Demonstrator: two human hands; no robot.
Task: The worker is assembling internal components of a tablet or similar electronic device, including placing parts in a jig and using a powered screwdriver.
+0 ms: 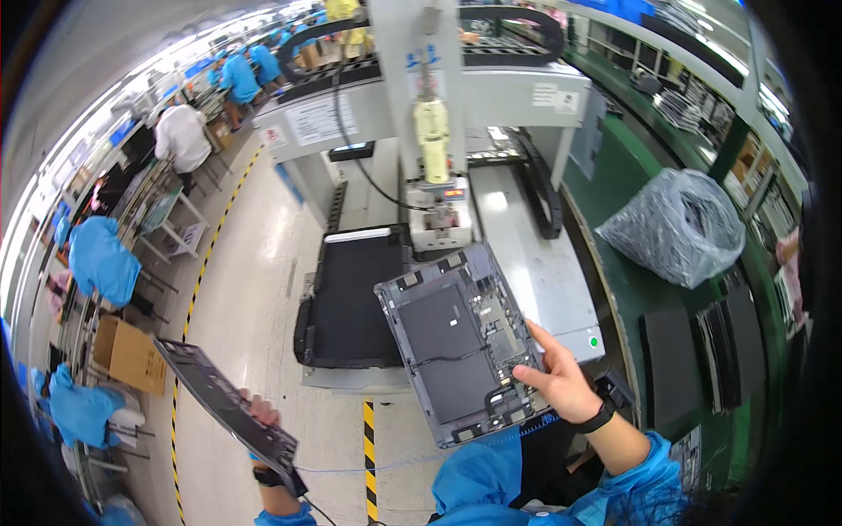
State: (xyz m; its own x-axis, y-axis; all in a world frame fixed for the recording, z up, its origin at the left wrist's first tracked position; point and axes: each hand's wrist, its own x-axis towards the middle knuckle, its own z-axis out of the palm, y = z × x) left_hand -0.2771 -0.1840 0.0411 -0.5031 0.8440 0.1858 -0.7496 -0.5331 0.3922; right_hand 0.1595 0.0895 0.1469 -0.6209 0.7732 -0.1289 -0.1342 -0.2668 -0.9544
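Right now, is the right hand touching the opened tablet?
Touching: the head view shows the right hand holding the tablet by its edge, thumb on top.

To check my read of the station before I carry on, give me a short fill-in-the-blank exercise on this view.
1. The left hand holds a thin dark panel to the person's ____ of the open tablet housing.
2. The wristband by the right hand is coloured ____.
3. The grey plastic bag rests on a work surface coloured ____.
4. The nearest floor tape is striped black and ____.

Missing words: left; black; green; yellow.
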